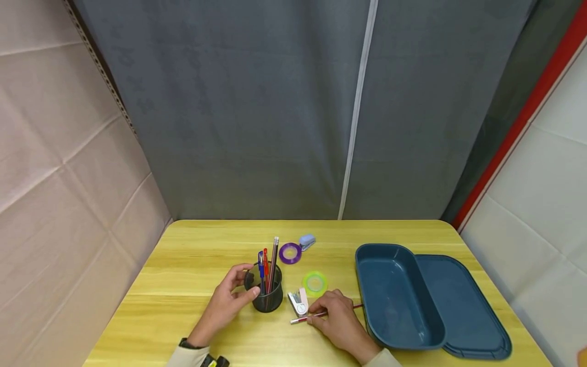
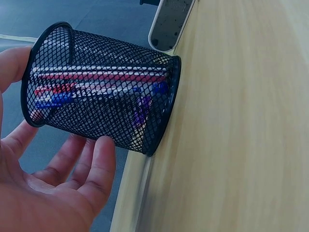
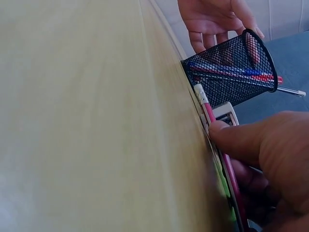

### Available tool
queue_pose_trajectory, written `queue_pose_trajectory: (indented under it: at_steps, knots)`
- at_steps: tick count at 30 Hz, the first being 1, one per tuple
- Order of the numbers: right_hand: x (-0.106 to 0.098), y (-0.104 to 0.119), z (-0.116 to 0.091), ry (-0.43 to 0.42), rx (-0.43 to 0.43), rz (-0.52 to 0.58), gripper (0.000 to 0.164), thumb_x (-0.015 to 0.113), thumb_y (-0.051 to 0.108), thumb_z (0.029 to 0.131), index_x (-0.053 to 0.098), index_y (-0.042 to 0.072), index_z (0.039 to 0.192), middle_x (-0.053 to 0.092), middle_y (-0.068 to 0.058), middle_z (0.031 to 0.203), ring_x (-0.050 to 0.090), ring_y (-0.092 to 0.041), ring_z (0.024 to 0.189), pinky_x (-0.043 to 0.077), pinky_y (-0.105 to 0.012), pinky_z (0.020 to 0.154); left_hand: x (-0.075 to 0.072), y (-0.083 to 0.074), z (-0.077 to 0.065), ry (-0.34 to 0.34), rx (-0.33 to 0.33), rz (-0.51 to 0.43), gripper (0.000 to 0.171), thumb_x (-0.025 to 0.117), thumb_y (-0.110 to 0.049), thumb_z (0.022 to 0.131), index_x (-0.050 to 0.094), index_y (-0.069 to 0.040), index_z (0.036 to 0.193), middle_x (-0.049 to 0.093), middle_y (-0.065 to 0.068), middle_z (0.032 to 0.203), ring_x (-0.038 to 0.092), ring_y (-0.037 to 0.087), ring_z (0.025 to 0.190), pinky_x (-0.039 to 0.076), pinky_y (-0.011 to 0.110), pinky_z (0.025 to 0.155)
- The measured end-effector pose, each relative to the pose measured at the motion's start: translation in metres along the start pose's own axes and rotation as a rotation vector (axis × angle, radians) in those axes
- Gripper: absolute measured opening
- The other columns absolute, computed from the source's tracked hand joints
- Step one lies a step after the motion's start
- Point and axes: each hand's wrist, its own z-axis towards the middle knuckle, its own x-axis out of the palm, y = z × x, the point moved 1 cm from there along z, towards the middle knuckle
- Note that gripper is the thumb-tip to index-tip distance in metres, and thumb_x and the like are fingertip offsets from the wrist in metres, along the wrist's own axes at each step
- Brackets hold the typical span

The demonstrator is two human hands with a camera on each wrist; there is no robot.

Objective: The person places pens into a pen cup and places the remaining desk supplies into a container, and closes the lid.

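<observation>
Hands work on either side of a pale yellow wood-grain desk's (image 1: 183, 265) centre. On the left, the left hand (image 1: 224, 296) curls round a black wire-mesh pen cup (image 1: 271, 302), its thumb at the rim; the cup stands upright and holds a blue pen (image 1: 261, 262), a red pen (image 1: 265, 256) and a slim dark pencil (image 1: 274, 255). The right hand (image 1: 339, 317) pinches a red pencil with a white eraser (image 1: 300, 320) close above the desk, eraser end toward the cup. Just beyond it lies a white-and-pink stapler (image 1: 300, 309), with a lime-green tape roll (image 1: 324, 284) near. Farther back, a purple tape roll (image 1: 291, 261) sits beside a small pale-blue stapler (image 1: 307, 240). To the right, a dark-blue rectangular plastic box (image 1: 399, 300) stands open, overlapping its flat matching lid (image 1: 463, 306). Any lettering on the pens is too small to read.
</observation>
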Motion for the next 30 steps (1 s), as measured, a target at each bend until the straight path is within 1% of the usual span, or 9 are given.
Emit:
queue_pose_trajectory:
  at_steps: [4,10,14,18,23,27,29,30]
  knots:
    - [0.0001,0.0004,0.0001,0.028,0.003,0.024,0.013,0.092,0.031,0.082,0.08,0.035,0.085,0.066,0.022,0.086,0.051,-0.002,0.089,0.035,-0.04,0.088,0.0001,0.0002,-0.0004,0.0,-0.001,0.0,0.056,0.08,-0.02,0.095,0.056,-0.022,0.145,0.066,0.02,0.126,0.062,0.029,0.115,0.057,0.031,0.086]
    - [-0.0012,0.0026,0.0001,0.047,-0.004,0.03,0.011,0.09,0.032,0.084,0.08,0.035,0.087,0.064,0.022,0.085,0.051,-0.002,0.089,0.032,-0.037,0.084,0.0001,0.0002,-0.0007,0.0,-0.002,0.002,0.057,0.081,-0.021,0.095,0.056,-0.021,0.146,0.065,0.02,0.127,0.061,0.029,0.116,0.056,0.032,0.088]
    - [-0.0035,0.0056,0.0004,0.066,-0.005,0.045,0.008,0.088,0.034,0.087,0.08,0.036,0.086,0.059,0.023,0.082,0.049,-0.002,0.088,0.028,-0.037,0.082,0.0004,0.0,-0.0002,-0.001,-0.007,0.001,0.056,0.081,-0.022,0.095,0.056,-0.023,0.145,0.065,0.018,0.128,0.061,0.029,0.117,0.056,0.034,0.088]
    - [-0.005,0.0074,0.001,0.078,-0.01,0.055,0.008,0.085,0.035,0.089,0.078,0.037,0.086,0.057,0.023,0.083,0.048,-0.002,0.088,0.027,-0.037,0.081,0.0007,-0.0002,0.0002,0.001,-0.01,0.003,0.055,0.081,-0.022,0.095,0.056,-0.026,0.145,0.066,0.017,0.13,0.061,0.029,0.119,0.056,0.035,0.088]
    - [-0.0061,0.0075,0.0027,0.082,-0.019,0.071,0.008,0.084,0.034,0.091,0.076,0.037,0.089,0.06,0.023,0.086,0.05,-0.002,0.088,0.029,-0.038,0.082,0.0005,0.0005,0.0005,0.0,-0.007,0.015,0.056,0.081,-0.025,0.095,0.056,-0.026,0.145,0.066,0.016,0.13,0.061,0.028,0.119,0.055,0.035,0.088]
    - [-0.0069,0.0079,0.0056,0.089,-0.026,0.082,0.008,0.082,0.033,0.093,0.076,0.036,0.091,0.064,0.024,0.088,0.053,0.001,0.086,0.034,-0.042,0.088,0.0005,0.001,0.0004,-0.002,-0.002,0.022,0.057,0.082,-0.027,0.094,0.056,-0.025,0.145,0.066,0.016,0.129,0.061,0.028,0.118,0.055,0.035,0.087]
    - [-0.0075,0.009,0.0067,0.097,-0.035,0.088,0.006,0.081,0.034,0.094,0.076,0.036,0.093,0.064,0.024,0.089,0.053,0.002,0.086,0.036,-0.042,0.089,0.0005,0.0013,0.0003,-0.004,0.002,0.022,0.057,0.081,-0.027,0.094,0.056,-0.024,0.145,0.066,0.017,0.129,0.061,0.029,0.119,0.055,0.035,0.088]
    - [-0.008,0.0097,0.0073,0.099,-0.043,0.102,0.004,0.08,0.034,0.095,0.076,0.034,0.094,0.065,0.023,0.09,0.054,0.003,0.085,0.038,-0.039,0.09,0.0005,0.0015,0.0003,-0.005,0.004,0.022,0.057,0.081,-0.027,0.094,0.056,-0.024,0.145,0.066,0.017,0.13,0.061,0.029,0.119,0.055,0.035,0.088]
